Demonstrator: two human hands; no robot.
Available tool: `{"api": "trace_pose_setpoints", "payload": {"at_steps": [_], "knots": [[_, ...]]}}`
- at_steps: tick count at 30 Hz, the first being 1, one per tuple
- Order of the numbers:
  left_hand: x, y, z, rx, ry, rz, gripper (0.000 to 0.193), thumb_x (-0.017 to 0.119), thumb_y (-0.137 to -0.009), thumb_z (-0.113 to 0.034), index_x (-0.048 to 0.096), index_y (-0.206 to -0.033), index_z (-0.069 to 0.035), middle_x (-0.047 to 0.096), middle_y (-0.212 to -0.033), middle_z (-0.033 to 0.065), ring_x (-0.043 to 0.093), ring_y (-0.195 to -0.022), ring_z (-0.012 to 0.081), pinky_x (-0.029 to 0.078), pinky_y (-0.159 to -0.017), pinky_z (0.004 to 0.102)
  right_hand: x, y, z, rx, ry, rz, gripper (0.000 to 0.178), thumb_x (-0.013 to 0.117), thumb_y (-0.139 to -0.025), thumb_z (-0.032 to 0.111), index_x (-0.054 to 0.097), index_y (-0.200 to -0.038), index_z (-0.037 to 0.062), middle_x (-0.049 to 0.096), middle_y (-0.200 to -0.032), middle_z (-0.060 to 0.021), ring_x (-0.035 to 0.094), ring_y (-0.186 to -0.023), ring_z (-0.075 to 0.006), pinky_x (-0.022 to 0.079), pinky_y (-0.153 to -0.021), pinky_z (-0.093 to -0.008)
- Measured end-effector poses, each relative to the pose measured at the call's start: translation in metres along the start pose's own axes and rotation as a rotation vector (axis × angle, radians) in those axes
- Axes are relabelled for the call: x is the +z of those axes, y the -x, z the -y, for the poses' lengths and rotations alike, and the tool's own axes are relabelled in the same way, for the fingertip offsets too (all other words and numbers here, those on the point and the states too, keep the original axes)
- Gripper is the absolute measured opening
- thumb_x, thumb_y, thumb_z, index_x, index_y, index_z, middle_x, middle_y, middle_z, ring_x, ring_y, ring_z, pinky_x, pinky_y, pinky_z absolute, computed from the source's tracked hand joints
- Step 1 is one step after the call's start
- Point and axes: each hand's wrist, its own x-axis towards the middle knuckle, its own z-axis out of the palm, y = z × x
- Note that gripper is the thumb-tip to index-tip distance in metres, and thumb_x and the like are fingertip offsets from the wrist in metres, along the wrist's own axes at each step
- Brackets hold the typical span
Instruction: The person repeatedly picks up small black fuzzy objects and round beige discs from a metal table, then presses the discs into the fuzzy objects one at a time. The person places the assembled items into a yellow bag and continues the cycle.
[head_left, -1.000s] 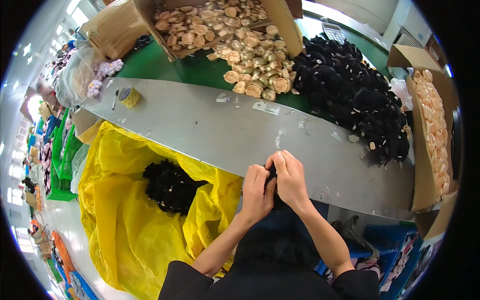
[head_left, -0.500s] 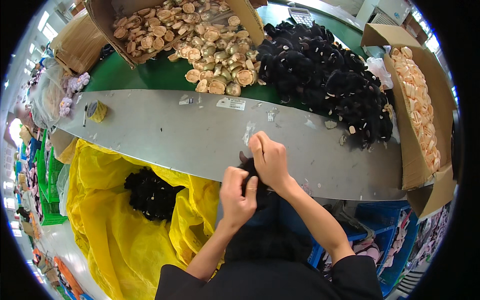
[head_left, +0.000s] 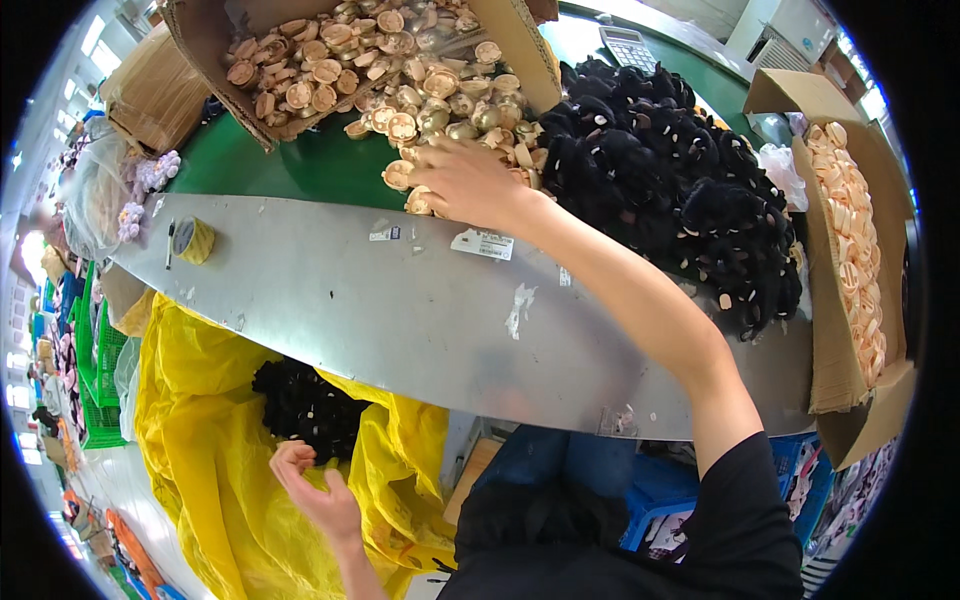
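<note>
My right hand (head_left: pixel 468 182) is stretched far forward over a heap of small round gold and beige plastic shells (head_left: pixel 440 82), its fingers spread and touching those at the near edge. Nothing shows in its grip. At the lower left, my left hand (head_left: pixel 318 492) hangs over a large yellow bag (head_left: pixel 200 440), fingers loosely apart and holding nothing I can see. Inside that bag lies a clump of black fluffy pieces (head_left: pixel 308 408) with small pale bits on them. A big pile of similar black plush pieces (head_left: pixel 640 160) lies right of the shells.
A cardboard box (head_left: pixel 215 75) spills the shells onto the green surface (head_left: pixel 300 175). Another box (head_left: pixel 820 300) at right holds beige plastic parts (head_left: pixel 845 240). A tape roll (head_left: pixel 194 241), a pen (head_left: pixel 170 245) and a calculator (head_left: pixel 628 45) lie about the metal table (head_left: pixel 400 300).
My hands were together at the table's near edge on a small dark piece. Now they are apart: the right has reached forward to the shells, the left has moved left over the bag.
</note>
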Motion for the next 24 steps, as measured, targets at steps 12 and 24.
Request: {"api": "trace_pose_setpoints", "payload": {"at_steps": [12,24], "knots": [[0.039,0.005,-0.028,-0.122,0.475,0.159,0.027,0.048,-0.082,0.009,0.05,-0.107,-0.002,0.051,-0.114,0.0117,0.05,-0.078,0.0135,0.044,-0.077,0.0281,0.052,-0.029,0.021,0.18,0.173,0.149,0.026,0.073,-0.081,0.017,0.068,-0.105,0.0088,0.069,-0.103,-0.0103,0.063,-0.106,-0.0294,0.043,-0.095,-0.0451],[0.056,0.013,-0.076,0.019,0.636,0.272,0.018,0.049,-0.085,0.004,0.051,-0.101,-0.002,0.052,-0.109,0.0114,0.05,-0.076,0.0124,0.045,-0.073,0.0256,-0.052,0.06,0.04,0.541,-0.768,-0.268,0.011,0.063,-0.091,0.008,0.054,-0.095,0.0034,0.06,-0.089,-0.0084,0.061,-0.071,-0.0172,0.051,-0.064,-0.033]]}}
